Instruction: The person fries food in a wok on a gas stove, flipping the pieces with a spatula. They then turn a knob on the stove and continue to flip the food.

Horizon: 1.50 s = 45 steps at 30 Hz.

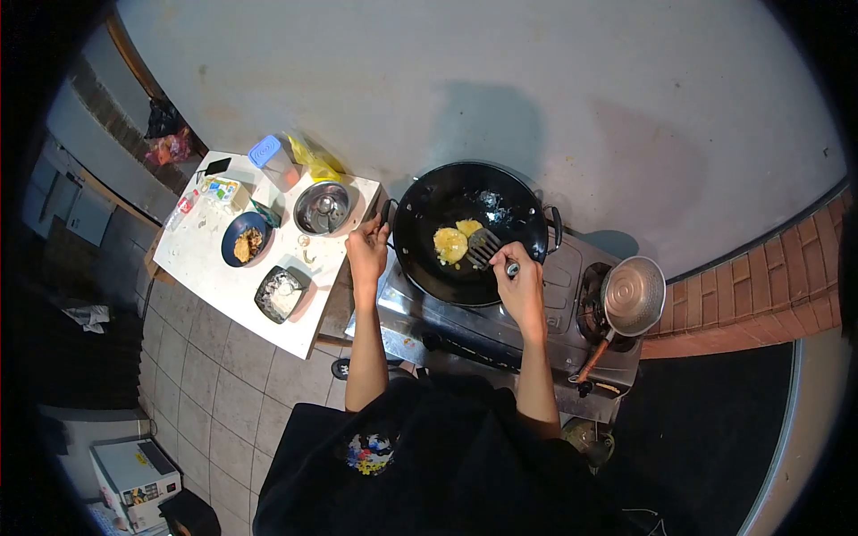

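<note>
In the head view, a black two-handled wok (438, 277) sits on the stove. Yellow frying patties (450, 245) lie in it, left of its middle. My right hand (520, 284) is closed around the handle of a dark slotted spatula (483, 247). The spatula's head is in the wok, against the right side of the patties. At the wok's left rim, my left hand (367, 253) has its fingers closed at the wok's side handle (388, 212). The fingers partly cover that handle.
A saucepan (634, 297) stands on the right burner of the stove (563, 304). On the white table (214, 284) at left are a blue bowl of fried food (247, 241), a steel bowl (322, 208), a dish of white powder (281, 295) and a blue-lidded container (273, 161).
</note>
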Available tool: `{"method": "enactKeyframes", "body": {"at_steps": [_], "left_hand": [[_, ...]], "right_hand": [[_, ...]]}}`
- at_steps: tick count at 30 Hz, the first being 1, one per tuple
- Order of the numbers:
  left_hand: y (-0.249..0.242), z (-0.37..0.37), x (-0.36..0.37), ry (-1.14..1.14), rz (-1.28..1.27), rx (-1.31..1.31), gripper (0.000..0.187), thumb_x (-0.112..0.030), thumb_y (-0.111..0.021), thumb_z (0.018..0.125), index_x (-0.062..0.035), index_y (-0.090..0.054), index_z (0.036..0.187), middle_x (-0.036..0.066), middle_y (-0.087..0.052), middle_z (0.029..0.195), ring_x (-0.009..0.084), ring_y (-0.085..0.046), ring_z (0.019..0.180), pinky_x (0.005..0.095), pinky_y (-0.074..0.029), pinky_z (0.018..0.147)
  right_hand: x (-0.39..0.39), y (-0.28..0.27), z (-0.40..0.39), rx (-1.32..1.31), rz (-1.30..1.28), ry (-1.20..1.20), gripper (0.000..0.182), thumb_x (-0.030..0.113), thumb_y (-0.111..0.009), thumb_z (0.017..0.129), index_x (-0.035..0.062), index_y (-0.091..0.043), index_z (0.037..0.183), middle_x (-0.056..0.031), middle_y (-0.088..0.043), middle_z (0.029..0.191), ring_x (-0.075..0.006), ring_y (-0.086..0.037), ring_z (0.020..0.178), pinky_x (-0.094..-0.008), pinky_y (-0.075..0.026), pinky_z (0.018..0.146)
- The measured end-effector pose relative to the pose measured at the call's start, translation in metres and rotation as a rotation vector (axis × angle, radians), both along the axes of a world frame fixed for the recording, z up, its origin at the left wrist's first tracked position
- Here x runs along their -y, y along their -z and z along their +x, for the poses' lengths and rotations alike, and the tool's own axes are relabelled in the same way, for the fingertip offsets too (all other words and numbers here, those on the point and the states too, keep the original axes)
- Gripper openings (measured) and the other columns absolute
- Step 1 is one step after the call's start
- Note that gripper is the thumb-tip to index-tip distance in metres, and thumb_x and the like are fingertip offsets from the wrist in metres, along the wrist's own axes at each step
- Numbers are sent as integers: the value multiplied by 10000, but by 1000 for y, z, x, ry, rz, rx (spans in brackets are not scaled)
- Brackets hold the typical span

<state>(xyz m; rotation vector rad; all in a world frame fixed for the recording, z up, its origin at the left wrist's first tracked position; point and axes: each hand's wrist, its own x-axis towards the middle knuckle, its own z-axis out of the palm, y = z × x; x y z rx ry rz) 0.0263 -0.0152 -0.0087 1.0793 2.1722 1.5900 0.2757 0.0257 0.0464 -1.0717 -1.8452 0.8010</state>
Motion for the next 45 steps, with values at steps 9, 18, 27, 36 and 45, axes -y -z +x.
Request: {"method": "enactKeyframes", "body": {"at_steps": [9, 18, 27, 36, 45], "left_hand": [[6, -3, -1, 11, 30, -40, 274, -31, -668, 815, 78, -642, 1065, 228, -682, 939, 175, -667, 813, 283, -504, 739], [7, -6, -2, 0, 21, -133, 262, -39, -680, 793, 67, -657, 1031, 235, -676, 889, 225, -676, 778, 310, -501, 709], [15, -13, -5, 46, 54, -129, 234, -28, -680, 792, 86, -658, 996, 223, -679, 929, 241, -683, 817, 308, -504, 730], [10, -10, -4, 58, 68, -66, 217, -7, -681, 788, 104, -654, 973, 241, -674, 942, 236, -684, 848, 302, -516, 725], [4, -11, -1, 61, 20, -137, 233, -7, -689, 778, 102, -653, 981, 228, -680, 935, 236, -685, 848, 301, -513, 744]], "right_hand": [[3, -12, 24, 35, -21, -18, 46, 5, -577, 838, -20, -539, 843, -154, -578, 661, -248, -593, 551, -328, -438, 533], [-4, 8, 23, -284, -213, 64, 230, 109, -541, 937, -31, -586, 760, -54, -603, 642, -65, -513, 473, -219, -378, 445], [-4, 39, -10, -534, -351, 35, 335, 189, -517, 967, -36, -563, 724, -127, -645, 736, -92, -519, 427, -215, -382, 347], [0, 35, -6, -505, -435, 42, 366, 236, -509, 971, -28, -549, 720, -133, -640, 724, -100, -510, 415, -215, -373, 342], [0, 37, -1, -494, -396, 47, 374, 254, -517, 968, -25, -552, 722, -137, -648, 731, -100, -510, 412, -218, -377, 342]]}}
